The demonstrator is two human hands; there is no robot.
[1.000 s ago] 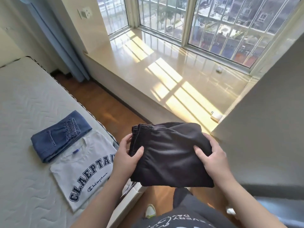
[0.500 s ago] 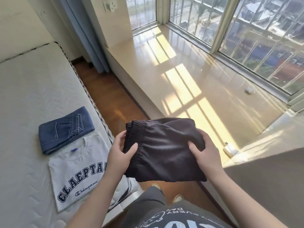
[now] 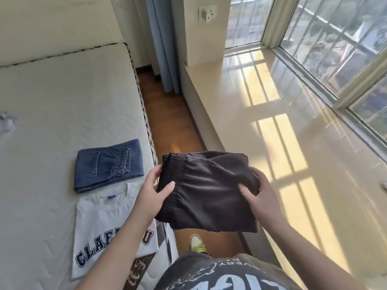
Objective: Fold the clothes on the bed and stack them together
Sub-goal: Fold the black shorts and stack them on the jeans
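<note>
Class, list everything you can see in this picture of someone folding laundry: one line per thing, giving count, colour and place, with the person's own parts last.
black shorts: one, black, folded, held in the air between bed and window ledge
denim shorts: one, blue, folded, on the bed
T-shirt: one, white with dark blue letters, folded, on the bed just nearer than the denim shorts
bed: one, off-white quilted mattress, left
window ledge: one, glossy cream, sunlit, right
curtain: one, blue, far corner
wall socket: one, white, wall above the ledge
shoe: one, white and yellow-green, wooden floor
left hand: one, grips the black shorts' waistband side
right hand: one, grips their other side
</note>
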